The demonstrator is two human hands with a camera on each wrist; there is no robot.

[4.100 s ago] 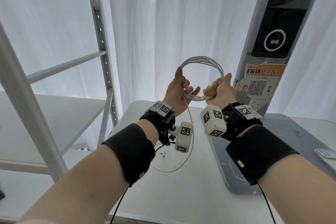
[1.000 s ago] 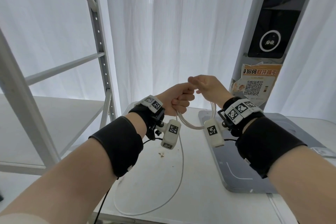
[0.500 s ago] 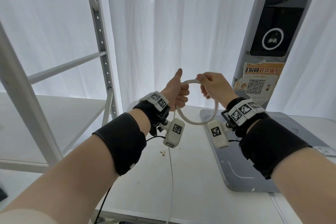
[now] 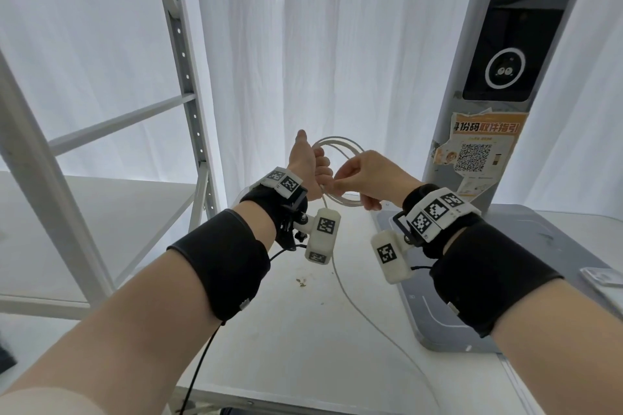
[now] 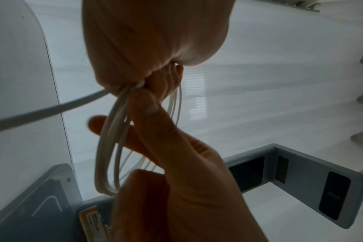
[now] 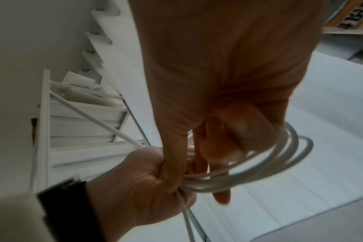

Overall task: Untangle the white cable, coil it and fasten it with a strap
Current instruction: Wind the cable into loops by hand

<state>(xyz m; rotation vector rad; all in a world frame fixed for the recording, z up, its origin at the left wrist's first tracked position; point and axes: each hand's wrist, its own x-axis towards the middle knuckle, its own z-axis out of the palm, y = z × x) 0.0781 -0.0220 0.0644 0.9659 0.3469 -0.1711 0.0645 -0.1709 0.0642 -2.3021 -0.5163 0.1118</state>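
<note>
Above the white table [image 4: 256, 340], curtains [image 4: 320, 44] behind, shelving rack [image 4: 188, 104] left, the left hand [image 4: 308, 167] clutches the coiled white cable [image 4: 340, 145] while the right hand [image 4: 367, 175] pinches its loops.

Open tabletop [image 4: 303, 347] below my hands; shelf frame [image 4: 188, 104] crowds the left (kiosk post [image 4: 478, 111] the right).

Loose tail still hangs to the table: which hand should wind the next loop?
Right. The left hand grips the coil as the anchor; the right hand pinches only a strand beside it, so it is probably freer to feed the tail.
</note>
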